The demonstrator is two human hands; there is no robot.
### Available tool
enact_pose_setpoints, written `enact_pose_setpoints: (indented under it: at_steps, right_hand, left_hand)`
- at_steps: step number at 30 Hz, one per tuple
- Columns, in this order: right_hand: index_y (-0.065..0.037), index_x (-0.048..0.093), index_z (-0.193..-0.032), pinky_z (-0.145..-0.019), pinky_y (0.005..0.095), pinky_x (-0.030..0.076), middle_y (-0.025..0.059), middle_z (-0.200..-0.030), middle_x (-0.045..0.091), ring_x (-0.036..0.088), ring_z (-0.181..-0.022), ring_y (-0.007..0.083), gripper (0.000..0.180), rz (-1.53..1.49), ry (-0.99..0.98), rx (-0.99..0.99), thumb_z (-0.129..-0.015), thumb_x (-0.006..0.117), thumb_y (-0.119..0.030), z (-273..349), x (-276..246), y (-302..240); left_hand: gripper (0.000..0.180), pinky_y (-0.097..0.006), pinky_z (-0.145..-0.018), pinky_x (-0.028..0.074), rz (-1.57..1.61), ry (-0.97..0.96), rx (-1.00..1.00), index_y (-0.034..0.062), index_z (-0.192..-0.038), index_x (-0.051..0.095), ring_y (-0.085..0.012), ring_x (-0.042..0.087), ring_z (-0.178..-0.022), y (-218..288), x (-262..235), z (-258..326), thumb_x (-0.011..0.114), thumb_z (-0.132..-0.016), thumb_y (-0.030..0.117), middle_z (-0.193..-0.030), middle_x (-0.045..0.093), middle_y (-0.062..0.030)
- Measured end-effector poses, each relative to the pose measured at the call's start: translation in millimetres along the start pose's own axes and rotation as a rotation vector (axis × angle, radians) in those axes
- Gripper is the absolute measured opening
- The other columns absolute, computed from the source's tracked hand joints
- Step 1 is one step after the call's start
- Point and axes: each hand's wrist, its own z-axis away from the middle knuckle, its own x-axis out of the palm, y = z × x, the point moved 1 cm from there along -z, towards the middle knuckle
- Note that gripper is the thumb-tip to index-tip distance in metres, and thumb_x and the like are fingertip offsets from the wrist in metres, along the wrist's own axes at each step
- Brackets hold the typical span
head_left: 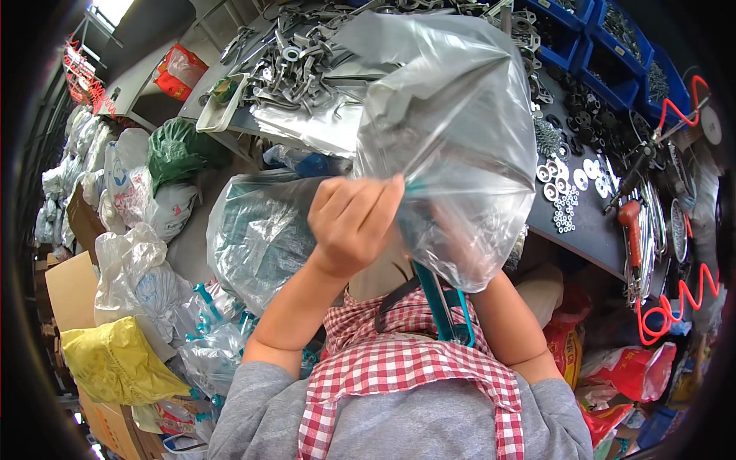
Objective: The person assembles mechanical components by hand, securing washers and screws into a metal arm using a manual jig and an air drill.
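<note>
Plastic bag [452, 115] in hands [349, 222], table edge [581, 247] beyond

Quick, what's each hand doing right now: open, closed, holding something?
Left hand: closed, pinching the clear plastic bag.
Right hand: blurred through the bag's film; whether open or closed cannot be told.

We've got a dark workbench [596, 239] right of us, grey table [136, 81] back left. Pretty bright light [115, 11] up there too.
</note>
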Motion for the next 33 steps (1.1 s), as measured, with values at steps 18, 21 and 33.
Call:
enact_pose_setpoints:
  at_steps: [18,21,33]
  right_hand:
    - [-0.005,0.048,-0.113,-0.068,0.0383,0.05,0.0106,-0.093,0.058,0.058,-0.076,0.0231,0.045,-1.109,0.189,0.988,-0.087,0.045,-0.042,-6.7,20.7,12.5]
    - [-0.006,0.048,-0.116,-0.067,0.0362,0.052,0.011,-0.1,0.057,0.059,-0.083,0.0234,0.047,-1.264,0.252,1.031,-0.086,0.048,-0.043,-2.5,39.2,6.4]
    - [-0.003,0.052,-0.107,-0.061,0.0331,0.052,0.0102,-0.08,0.062,0.061,-0.066,0.02,0.045,-1.125,0.058,1.041,-0.083,0.054,-0.041,-73.5,68.5,-13.9]
  left_hand:
    - [0.017,-0.033,-0.049,0.034,0.239,-0.449,-0.325,0.0052,-0.077,0.059,-0.0212,0.045,-0.049,26.3,1.3,76.1,0.056,-0.06,0.004,-0.05,0.044,-0.0039]
    - [0.016,-0.035,-0.051,0.036,0.33,-0.36,-0.412,0.0064,-0.074,0.059,-0.0235,0.048,-0.051,33.2,-22.6,84.5,0.058,-0.058,0.006,-0.052,0.047,-0.0059]
    - [0.02,-0.037,-0.074,0.044,0.812,-0.93,-0.66,0.0058,-0.088,0.058,-0.0286,0.057,-0.084,5.7,-63.0,162.4,0.062,-0.07,0.015,-0.086,0.058,-0.0147]
